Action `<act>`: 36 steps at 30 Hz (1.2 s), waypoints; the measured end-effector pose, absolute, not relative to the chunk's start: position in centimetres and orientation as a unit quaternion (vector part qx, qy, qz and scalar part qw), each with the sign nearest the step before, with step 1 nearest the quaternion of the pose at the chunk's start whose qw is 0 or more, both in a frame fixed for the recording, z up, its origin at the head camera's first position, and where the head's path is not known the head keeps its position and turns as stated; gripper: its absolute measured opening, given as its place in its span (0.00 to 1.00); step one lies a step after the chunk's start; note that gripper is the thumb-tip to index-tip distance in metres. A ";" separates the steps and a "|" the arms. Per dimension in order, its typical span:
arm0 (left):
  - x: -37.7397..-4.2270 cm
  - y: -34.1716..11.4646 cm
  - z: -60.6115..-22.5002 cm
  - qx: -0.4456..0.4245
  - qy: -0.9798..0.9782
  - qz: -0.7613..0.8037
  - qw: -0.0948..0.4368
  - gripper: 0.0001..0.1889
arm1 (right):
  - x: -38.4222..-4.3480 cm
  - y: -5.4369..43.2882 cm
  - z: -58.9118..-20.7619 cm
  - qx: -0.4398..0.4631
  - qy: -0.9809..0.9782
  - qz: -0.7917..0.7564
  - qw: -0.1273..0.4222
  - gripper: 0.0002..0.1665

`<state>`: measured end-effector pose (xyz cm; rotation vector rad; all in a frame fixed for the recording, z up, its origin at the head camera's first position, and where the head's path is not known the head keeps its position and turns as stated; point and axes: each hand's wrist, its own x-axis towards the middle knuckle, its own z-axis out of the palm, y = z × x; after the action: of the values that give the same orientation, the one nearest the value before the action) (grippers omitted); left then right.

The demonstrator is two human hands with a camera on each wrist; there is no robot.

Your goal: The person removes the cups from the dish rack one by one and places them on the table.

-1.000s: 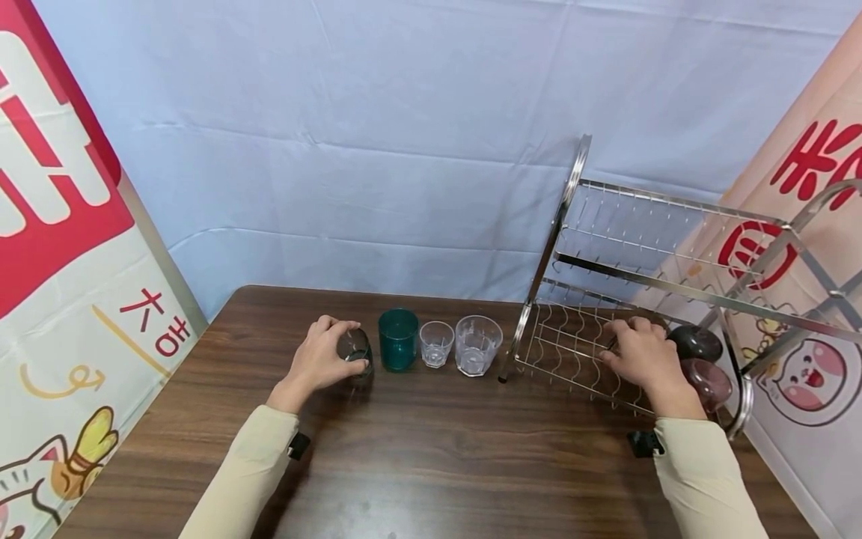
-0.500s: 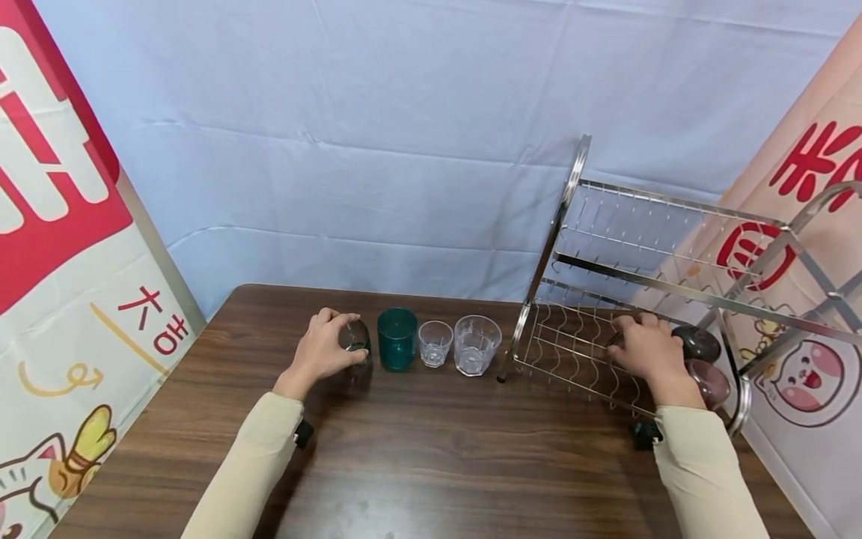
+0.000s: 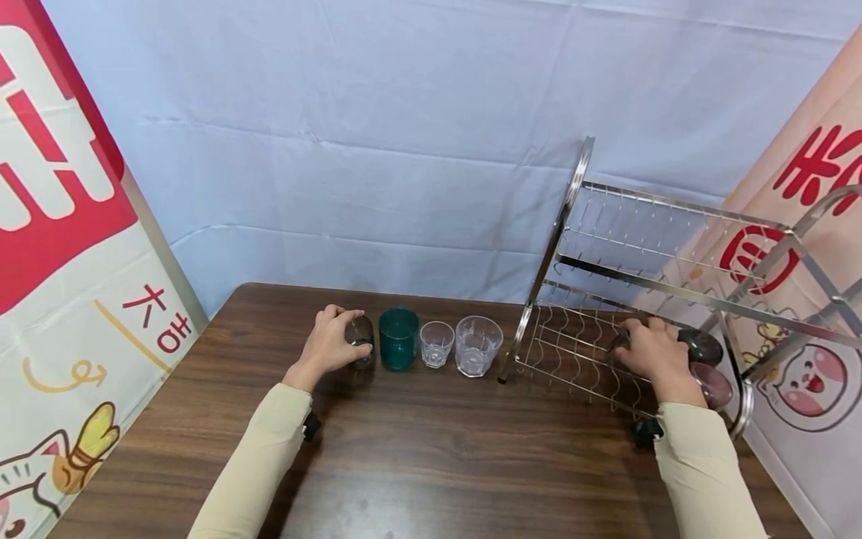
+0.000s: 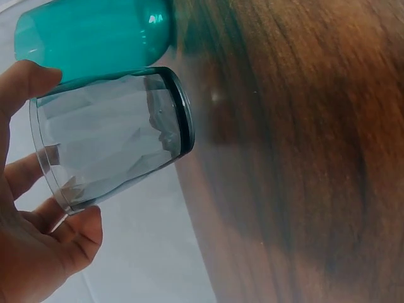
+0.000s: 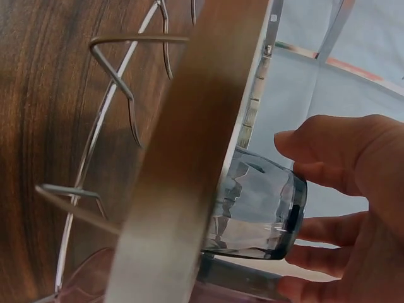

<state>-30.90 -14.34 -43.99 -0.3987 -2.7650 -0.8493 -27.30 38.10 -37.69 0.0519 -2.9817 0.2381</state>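
My left hand point(image 3: 330, 343) grips a smoky grey glass point(image 4: 113, 136) by its rim, thumb on one side and fingers on the other. That glass stands base-down, just left of a teal glass point(image 3: 399, 339). My right hand point(image 3: 655, 350) reaches into the lower tier of a metal dish rack point(image 3: 581, 340), fingers around the base of an upside-down smoky grey glass point(image 5: 262, 205). A rail of the rack hides part of this glass in the right wrist view. Beside the right hand in the rack lie a dark glass point(image 3: 700, 346) and a pinkish glass point(image 3: 712, 385).
To the right of the teal glass stand a small clear glass point(image 3: 436, 344) and a larger clear glass point(image 3: 478, 346) on the brown wooden table point(image 3: 438, 457). The rack's upper tier point(image 3: 673, 217) rises behind the right hand. A pale blue cloth point(image 3: 350, 165) hangs at the back.
My right hand has shifted a little to the right in the rack, the smoky glass along with it. My left hand and its glass have edged slightly right, towards the teal glass.
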 end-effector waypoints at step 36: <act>-31.2 -13.5 -43.6 -0.148 -0.955 -0.240 0.089 0.34 | -28.4 38.4 -38.1 -0.007 -0.989 0.123 0.076 0.27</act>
<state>-31.24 -13.54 -43.59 -0.4397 -2.8415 -0.7141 -28.45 38.42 -38.08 -0.0219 -2.9672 0.3699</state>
